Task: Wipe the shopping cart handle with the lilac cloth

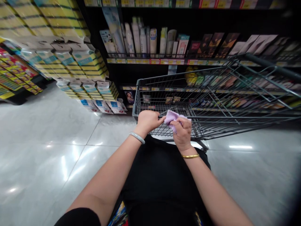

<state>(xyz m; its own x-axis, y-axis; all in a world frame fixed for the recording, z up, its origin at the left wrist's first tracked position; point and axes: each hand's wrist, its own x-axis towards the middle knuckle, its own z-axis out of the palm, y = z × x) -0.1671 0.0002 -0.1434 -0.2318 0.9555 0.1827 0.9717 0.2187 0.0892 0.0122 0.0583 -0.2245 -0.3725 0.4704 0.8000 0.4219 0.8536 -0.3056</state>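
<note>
A metal shopping cart [223, 121] stands sideways in front of me, its basket showing bare wire. My left hand [149, 121] is wrapped over the cart's near top rail, close to the corner at the left end. Just to its right, my right hand [183, 130] grips a crumpled light purple cloth [172, 116], which lies against the same rail. Part of the cloth is hidden by the fingers. A pale bangle [137, 137] circles my left wrist and a gold bracelet [190, 156] my right.
Behind the cart, shelves [143, 61] hold bottles, boxes and packets. Stacked yellow packs [87, 62] hang at the left, with white-and-blue bags [102, 106] below them. Grey tiled floor [47, 150] extends on both sides. The cart's handle [270, 66] is at the upper right.
</note>
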